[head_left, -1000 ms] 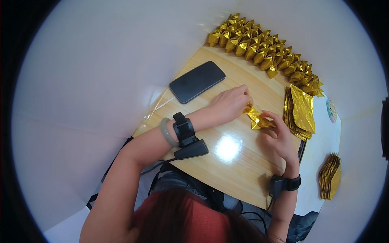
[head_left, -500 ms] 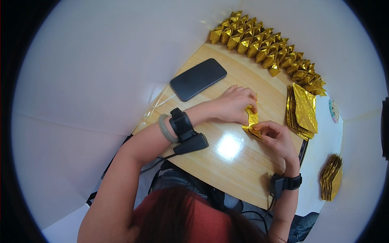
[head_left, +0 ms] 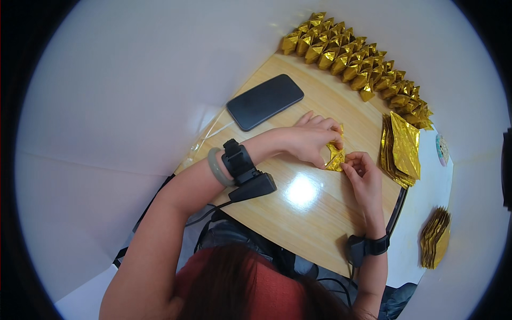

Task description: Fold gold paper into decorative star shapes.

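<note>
A small piece of shiny gold foil paper [head_left: 335,158] lies on the wooden table, partly folded. My left hand [head_left: 314,140] is bent over its far and left side, thumb and fingers gripping it. With thumb and forefinger, my right hand [head_left: 362,173] pinches the near right corner of the same paper. The fingers cover part of it, so its full shape is hidden. To the right of my hands stands a stack of flat gold foil papers [head_left: 402,146].
Rows of folded gold foil pieces [head_left: 352,58] line the table's far edge. A black phone [head_left: 265,102] with a white cable lies at the left. Another gold foil bundle [head_left: 436,238] rests on the white surface at right, near a small round patterned object [head_left: 442,150].
My right hand has drawn back slightly and shifted its pinch to the paper's right corner. The paper's near edge, which stuck out toward me, now looks straighter. My left hand stays on the paper.
</note>
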Motion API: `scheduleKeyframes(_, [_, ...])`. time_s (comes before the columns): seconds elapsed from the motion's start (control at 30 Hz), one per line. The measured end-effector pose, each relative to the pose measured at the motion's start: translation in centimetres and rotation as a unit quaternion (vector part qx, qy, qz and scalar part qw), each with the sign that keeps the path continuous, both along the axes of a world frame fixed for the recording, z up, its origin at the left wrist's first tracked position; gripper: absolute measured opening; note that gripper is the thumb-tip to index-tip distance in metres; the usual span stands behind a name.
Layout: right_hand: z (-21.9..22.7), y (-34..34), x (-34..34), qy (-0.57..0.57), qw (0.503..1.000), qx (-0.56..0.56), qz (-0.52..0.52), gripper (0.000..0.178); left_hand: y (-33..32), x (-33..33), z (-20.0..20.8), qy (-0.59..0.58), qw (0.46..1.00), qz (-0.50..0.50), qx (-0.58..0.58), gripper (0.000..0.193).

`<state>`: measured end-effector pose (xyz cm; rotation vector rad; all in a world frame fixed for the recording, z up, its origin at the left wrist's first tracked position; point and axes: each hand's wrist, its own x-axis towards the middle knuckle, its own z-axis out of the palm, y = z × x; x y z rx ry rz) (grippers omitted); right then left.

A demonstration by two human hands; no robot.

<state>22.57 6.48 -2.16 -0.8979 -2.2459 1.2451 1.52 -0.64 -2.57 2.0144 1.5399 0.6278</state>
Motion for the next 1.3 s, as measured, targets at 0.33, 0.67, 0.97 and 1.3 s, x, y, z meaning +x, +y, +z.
scheduleKeyframes(0.33, [-0.1,-0.7,-0.4,-0.020,0.999,0.041,-0.021,0.023,0.2,0.7,0.0,0.033,0.995,0.045,0.082,0.033])
scheduleKeyframes(0.67, [-0.1,-0.4,-0.4,-0.046,0.980,0.193,-0.016,0.017,0.6,1.2,0.0,0.058,0.986,0.099,0.119,0.006])
scheduleKeyframes(0.97, [-0.4,-0.5,-0.8,-0.081,0.952,0.291,0.049,0.026,0.5,1.1,-0.2,0.000,0.992,0.103,0.066,0.005])
scheduleKeyframes(1.3, [0.4,0.1,-0.1,-0.019,0.949,0.293,0.116,0.029,0.4,0.6,-0.2,-0.005,0.994,0.098,0.049,0.005])
